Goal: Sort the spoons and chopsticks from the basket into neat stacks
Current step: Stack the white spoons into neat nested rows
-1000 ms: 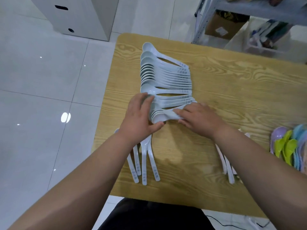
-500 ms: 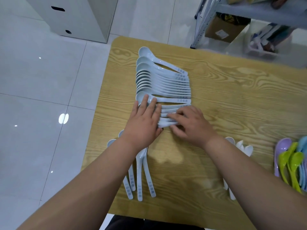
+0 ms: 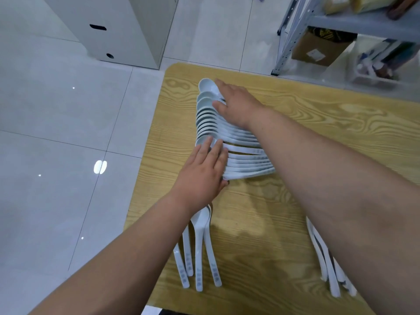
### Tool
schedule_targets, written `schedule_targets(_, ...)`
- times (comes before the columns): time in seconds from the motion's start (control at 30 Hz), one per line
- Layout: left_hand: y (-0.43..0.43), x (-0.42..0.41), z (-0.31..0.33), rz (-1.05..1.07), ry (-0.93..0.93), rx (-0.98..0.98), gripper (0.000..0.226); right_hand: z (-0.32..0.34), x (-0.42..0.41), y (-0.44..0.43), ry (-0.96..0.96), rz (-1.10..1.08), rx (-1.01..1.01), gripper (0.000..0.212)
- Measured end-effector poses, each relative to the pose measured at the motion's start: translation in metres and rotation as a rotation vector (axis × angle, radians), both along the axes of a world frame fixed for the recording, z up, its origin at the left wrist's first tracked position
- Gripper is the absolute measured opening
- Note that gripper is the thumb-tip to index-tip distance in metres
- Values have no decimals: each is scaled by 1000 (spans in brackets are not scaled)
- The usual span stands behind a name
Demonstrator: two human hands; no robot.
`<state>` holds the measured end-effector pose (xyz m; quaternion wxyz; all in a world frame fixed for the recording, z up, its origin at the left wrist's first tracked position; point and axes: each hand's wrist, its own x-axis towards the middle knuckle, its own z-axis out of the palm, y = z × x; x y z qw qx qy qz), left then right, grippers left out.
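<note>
Far left: grey tiled floor, w/ a white cabinet beyond the table's far-left corner. Wooden table: nr its front-left corner lie loose white spoons. Four handles show, pointing to the front edge; bowls mostly hidden under the left forearm. Left hand lies flat, fingers straight & close together, resting on the bowls at the near end of the spoon row. That row is white spoons overlapped like shingles, running along the left edge up toward the far-left corner, bowls left, handles right. Right hand lies palm down on the row's far end, fingers stretched out, tips at the farthest spoon, gripping nothing. More white spoons lie nr the front edge, partly under the right forearm. Past the far edge, right: metal shelf w/ a cardboard box.
</note>
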<state>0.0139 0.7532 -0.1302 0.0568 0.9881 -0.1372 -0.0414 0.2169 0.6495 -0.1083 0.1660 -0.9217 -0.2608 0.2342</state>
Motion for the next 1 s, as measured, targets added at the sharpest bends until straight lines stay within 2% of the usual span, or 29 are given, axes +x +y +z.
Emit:
schedule_targets(0.13, 18, 11, -2, -12, -71, -21, 80, -11, -12, -8, -48, -25, 77, 57)
schedule_targets(0.23, 30, 14, -5, -16, -125, -59, 79, -12, -24, -18, -3, -22, 109, 54)
schedule_targets(0.3, 34, 14, -8, 19, -102, -195, 87, -11, -33, -22, 2, -17, 115, 53)
schedule_targets(0.4, 36, 9, -12, 196, 48, -494, 106, -6, -49, -29, 19, -37, 112, 64)
schedule_targets(0.47, 38, 7, -15, 219, 83, -561, 112, -4, -58, -34, 60, -41, 87, 82)
schedule_targets(0.57, 43, 11, -20, 90, 45, -460, 106, -2, -70, -43, 79, 15, 9, 113)
schedule_targets(0.63, 48, 14, -22, -24, 20, -353, 106, -3, -78, -48, 80, 72, -24, 122)
schedule_targets(0.83, 53, 6, -16, -109, -16, -275, 101, -2, -88, -55, 102, 145, -89, 135)
schedule_targets(1.0, 48, -1, -13, -182, -86, -202, 85, -3, -88, -53, 93, 109, -49, 136)
